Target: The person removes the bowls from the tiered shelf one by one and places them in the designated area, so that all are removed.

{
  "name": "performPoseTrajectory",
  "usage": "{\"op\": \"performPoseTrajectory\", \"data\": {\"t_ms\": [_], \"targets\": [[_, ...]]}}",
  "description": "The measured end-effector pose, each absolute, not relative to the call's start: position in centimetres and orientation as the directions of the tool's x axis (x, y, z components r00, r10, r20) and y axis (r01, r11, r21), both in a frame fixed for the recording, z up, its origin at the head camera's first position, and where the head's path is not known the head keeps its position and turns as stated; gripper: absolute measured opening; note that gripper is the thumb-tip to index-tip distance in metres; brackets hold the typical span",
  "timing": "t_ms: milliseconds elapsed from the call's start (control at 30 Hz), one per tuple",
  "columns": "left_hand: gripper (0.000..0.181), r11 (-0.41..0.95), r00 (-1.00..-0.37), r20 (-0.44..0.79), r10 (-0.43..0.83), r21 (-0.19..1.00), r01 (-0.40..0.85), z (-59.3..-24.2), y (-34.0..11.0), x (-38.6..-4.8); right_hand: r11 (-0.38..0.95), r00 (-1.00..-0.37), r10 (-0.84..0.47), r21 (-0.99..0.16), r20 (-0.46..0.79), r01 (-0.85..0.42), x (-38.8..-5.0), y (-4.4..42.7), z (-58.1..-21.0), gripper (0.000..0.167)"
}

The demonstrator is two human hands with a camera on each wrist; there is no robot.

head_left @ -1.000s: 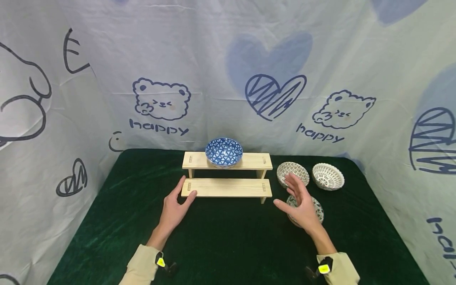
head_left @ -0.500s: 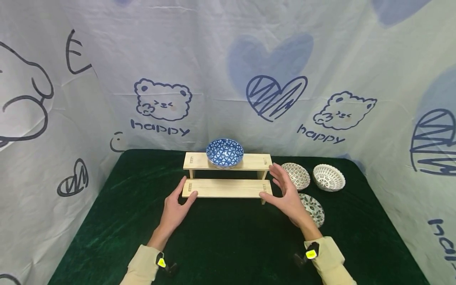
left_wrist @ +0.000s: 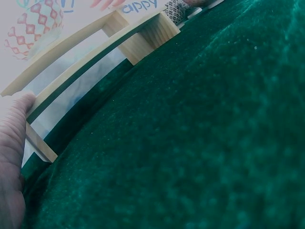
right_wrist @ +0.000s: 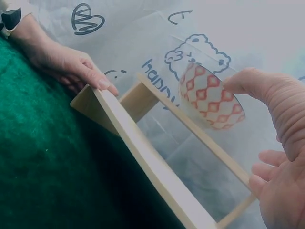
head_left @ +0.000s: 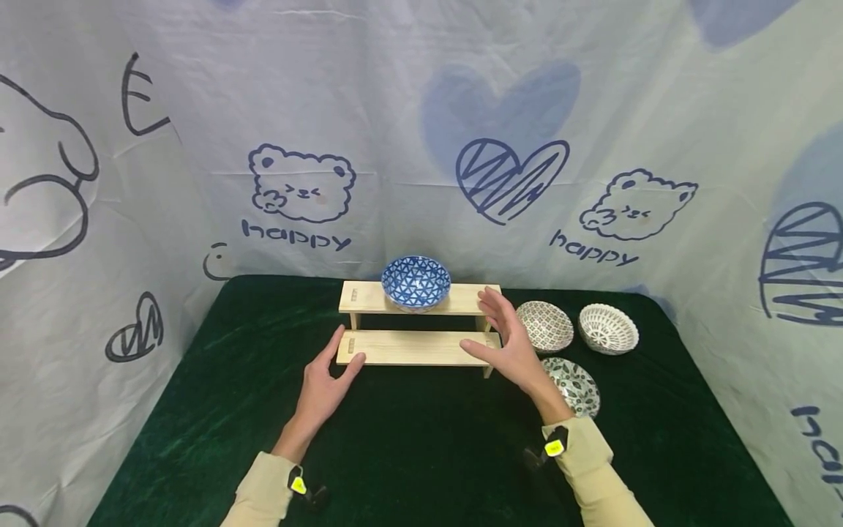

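A two-step wooden stand (head_left: 408,348) sits toward the back of the green cloth. On its upper step rests a bowl (head_left: 415,282), blue triangles inside; the right wrist view shows red diamond shapes on its outside. My left hand (head_left: 321,388) holds the left end of the lower step, its thumb at the front corner, as the left hand (right_wrist: 66,64) also shows in the right wrist view. My right hand (head_left: 510,348) hovers by the stand's right end, fingers spread and holding nothing. In the right wrist view the right hand (right_wrist: 286,124) overlaps the bowl's edge; contact cannot be told.
Right of the stand lie a brown-patterned dish (head_left: 545,326), a white ribbed bowl (head_left: 608,329) and a leaf-patterned plate (head_left: 574,388), the plate partly behind my right wrist. Dark green cloth (head_left: 421,446) covers the table. A printed white curtain (head_left: 395,95) stands behind and at both sides.
My right hand has moved left from above the plates to the stand's right end. My left hand stays on the lower step, and the stand and bowl have not visibly moved.
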State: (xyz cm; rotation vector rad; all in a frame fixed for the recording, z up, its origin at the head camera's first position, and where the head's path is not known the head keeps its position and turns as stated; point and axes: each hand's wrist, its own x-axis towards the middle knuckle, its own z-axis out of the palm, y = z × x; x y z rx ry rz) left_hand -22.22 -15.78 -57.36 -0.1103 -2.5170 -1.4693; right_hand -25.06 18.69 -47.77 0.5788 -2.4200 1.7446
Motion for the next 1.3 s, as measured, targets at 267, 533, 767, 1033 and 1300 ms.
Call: {"op": "performPoseTrajectory", "data": {"t_ms": [267,533,767,1033,1300], "targets": [[0.080,0.492,-0.972,0.229,-0.050,0.853,0.176,-57.5,-15.9,-22.3,0.238,-0.912,-0.260,-0.895,0.317,-0.378,-26.2,17.4,-47.2,0.094],[0.079,0.493,-0.970,0.238,-0.054,0.851,0.182,-57.5,-16.0,-22.3,0.238,-0.901,-0.297,-0.890,0.315,-0.390,-27.3,16.0,-46.1,0.094],[0.079,0.489,-0.970,0.236,-0.053,0.854,0.181,-57.4,-15.9,-22.2,0.171,-0.896,-0.319,-0.911,0.309,-0.376,-28.8,14.6,-46.1,0.096],[0.079,0.482,-0.969,0.241,-0.052,0.856,0.187,-57.4,-15.8,-22.2,0.176,-0.911,-0.330,-0.933,0.245,-0.315,-29.9,13.4,-46.2,0.100],[0.079,0.481,-0.971,0.233,-0.050,0.858,0.181,-57.4,-15.9,-22.2,0.211,-0.923,-0.338,-0.941,0.183,-0.264,-30.4,12.5,-46.0,0.105]]}}
